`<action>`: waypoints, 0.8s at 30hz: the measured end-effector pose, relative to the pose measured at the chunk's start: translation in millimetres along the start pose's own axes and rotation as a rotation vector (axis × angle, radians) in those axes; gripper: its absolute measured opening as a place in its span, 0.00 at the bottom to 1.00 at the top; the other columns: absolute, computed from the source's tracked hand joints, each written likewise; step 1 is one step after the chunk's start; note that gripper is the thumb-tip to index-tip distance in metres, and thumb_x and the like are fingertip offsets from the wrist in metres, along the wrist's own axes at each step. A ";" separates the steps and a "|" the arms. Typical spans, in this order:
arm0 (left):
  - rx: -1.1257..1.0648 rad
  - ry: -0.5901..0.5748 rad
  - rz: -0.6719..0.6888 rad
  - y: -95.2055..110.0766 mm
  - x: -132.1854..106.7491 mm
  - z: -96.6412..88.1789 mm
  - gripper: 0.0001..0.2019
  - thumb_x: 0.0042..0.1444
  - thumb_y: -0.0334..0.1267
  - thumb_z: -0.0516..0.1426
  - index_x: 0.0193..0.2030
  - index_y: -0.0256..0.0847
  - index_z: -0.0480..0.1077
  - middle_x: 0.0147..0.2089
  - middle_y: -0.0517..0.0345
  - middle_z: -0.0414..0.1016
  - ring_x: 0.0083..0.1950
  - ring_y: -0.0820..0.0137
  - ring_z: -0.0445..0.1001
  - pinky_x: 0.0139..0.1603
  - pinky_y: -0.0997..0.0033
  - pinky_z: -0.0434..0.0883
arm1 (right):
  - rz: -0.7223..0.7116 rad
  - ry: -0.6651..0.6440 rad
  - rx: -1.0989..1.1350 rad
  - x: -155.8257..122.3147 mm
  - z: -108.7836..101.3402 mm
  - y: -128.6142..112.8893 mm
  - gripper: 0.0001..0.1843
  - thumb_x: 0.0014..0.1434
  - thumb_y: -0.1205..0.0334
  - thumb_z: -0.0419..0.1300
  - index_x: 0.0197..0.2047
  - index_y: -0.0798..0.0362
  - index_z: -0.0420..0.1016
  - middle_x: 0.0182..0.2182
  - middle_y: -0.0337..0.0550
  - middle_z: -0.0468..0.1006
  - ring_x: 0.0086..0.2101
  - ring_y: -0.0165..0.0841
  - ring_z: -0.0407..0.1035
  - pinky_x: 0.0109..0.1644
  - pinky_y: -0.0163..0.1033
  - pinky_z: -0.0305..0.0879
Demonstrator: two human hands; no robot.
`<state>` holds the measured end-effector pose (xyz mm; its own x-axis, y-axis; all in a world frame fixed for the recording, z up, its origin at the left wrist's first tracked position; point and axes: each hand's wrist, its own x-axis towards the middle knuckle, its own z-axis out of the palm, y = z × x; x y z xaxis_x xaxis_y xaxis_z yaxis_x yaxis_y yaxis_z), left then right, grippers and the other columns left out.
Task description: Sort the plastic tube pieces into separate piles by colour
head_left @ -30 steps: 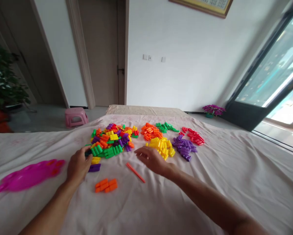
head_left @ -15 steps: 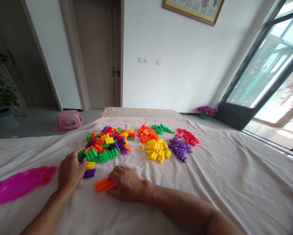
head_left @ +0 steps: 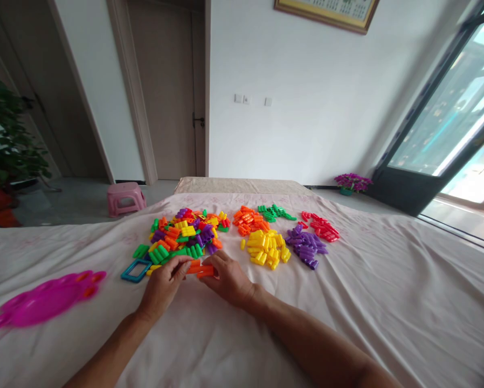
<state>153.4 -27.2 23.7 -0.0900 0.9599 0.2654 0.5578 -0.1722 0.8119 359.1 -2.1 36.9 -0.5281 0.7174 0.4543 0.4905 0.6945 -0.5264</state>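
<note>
Head view: left hand (head_left: 161, 288), right hand (head_left: 228, 280) pinching orange blocks (head_left: 200, 268) at mixed pile's (head_left: 185, 234) near edge.
Sorted: colour heaps (head_left: 266, 249) to its right.
Unsorted: mixed pile.

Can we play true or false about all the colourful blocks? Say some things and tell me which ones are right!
1. The left hand and the right hand hold the orange blocks between them. True.
2. The yellow pile lies left of the mixed pile. False: it lies to the right of it.
3. A blue-green square frame lies on the cloth beside the left hand. True.
4. The pink stool stands on the cloth among the blocks. False: it stands on the floor beyond the cloth.
5. The purple pile lies right of the yellow pile. True.
</note>
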 end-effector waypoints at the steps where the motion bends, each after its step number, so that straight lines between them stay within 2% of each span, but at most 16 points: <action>1: -0.020 0.012 -0.024 -1.5 0.7 -1.2 0.22 0.59 0.56 0.52 0.46 0.41 0.74 0.31 0.59 0.78 0.32 0.68 0.77 0.36 0.71 0.73 | 0.004 -0.002 -0.003 0.8 -1.9 2.2 0.13 0.56 0.60 0.66 0.45 0.50 0.74 0.40 0.41 0.73 0.34 0.30 0.68 0.37 0.34 0.64; 3: -0.049 0.047 -0.067 -6.6 2.5 -4.9 0.23 0.58 0.57 0.52 0.46 0.40 0.74 0.31 0.59 0.79 0.32 0.67 0.77 0.34 0.71 0.73 | 0.027 0.019 -0.015 4.5 -7.8 9.7 0.13 0.56 0.61 0.66 0.46 0.50 0.75 0.41 0.42 0.74 0.34 0.30 0.69 0.37 0.34 0.65; 6: -0.045 0.073 -0.091 -15.4 5.0 -8.7 0.23 0.57 0.57 0.53 0.45 0.41 0.74 0.33 0.58 0.80 0.31 0.67 0.77 0.33 0.71 0.74 | 0.093 0.133 -0.049 15.4 -23.1 29.2 0.13 0.57 0.60 0.65 0.46 0.51 0.76 0.41 0.44 0.75 0.35 0.31 0.70 0.40 0.36 0.67; 11: 0.052 0.061 0.003 -24.6 7.5 -5.2 0.20 0.57 0.54 0.54 0.46 0.43 0.75 0.39 0.57 0.82 0.38 0.66 0.79 0.39 0.71 0.74 | 0.295 0.418 -0.136 36.8 -59.4 74.6 0.16 0.56 0.64 0.63 0.49 0.53 0.77 0.45 0.49 0.75 0.38 0.35 0.72 0.45 0.42 0.69; 15: 0.083 0.052 0.045 -29.4 8.8 -1.2 0.18 0.58 0.52 0.54 0.47 0.44 0.74 0.43 0.56 0.82 0.43 0.65 0.80 0.43 0.71 0.75 | 0.352 0.533 -0.084 41.4 -73.4 96.0 0.21 0.56 0.69 0.58 0.53 0.52 0.76 0.47 0.50 0.77 0.37 0.35 0.74 0.45 0.43 0.71; 18: 0.061 0.059 0.056 -31.7 9.1 0.1 0.17 0.58 0.51 0.54 0.47 0.44 0.74 0.42 0.56 0.82 0.43 0.66 0.80 0.42 0.71 0.75 | 0.311 0.484 -0.046 37.2 -62.6 89.2 0.16 0.57 0.69 0.57 0.47 0.51 0.79 0.42 0.46 0.80 0.39 0.36 0.74 0.46 0.42 0.70; 21: 0.048 0.079 0.076 -30.8 8.3 0.0 0.16 0.58 0.50 0.55 0.46 0.43 0.73 0.40 0.56 0.82 0.42 0.66 0.80 0.43 0.71 0.75 | 0.210 0.294 0.067 30.0 -40.2 64.2 0.11 0.62 0.65 0.56 0.43 0.51 0.79 0.37 0.43 0.81 0.36 0.33 0.75 0.42 0.37 0.70; 24: 0.026 0.085 0.092 -26.1 6.5 -0.7 0.14 0.58 0.49 0.55 0.45 0.43 0.72 0.39 0.57 0.82 0.41 0.67 0.80 0.43 0.71 0.75 | 0.093 0.108 0.123 21.6 -20.0 33.7 0.11 0.65 0.62 0.56 0.46 0.50 0.78 0.39 0.42 0.81 0.36 0.32 0.75 0.42 0.35 0.69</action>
<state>137.7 -16.7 4.6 -0.1064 0.9178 0.3826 0.5881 -0.2521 0.7685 378.0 37.9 43.3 -0.4038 0.7846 0.4705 0.4420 0.6176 -0.6506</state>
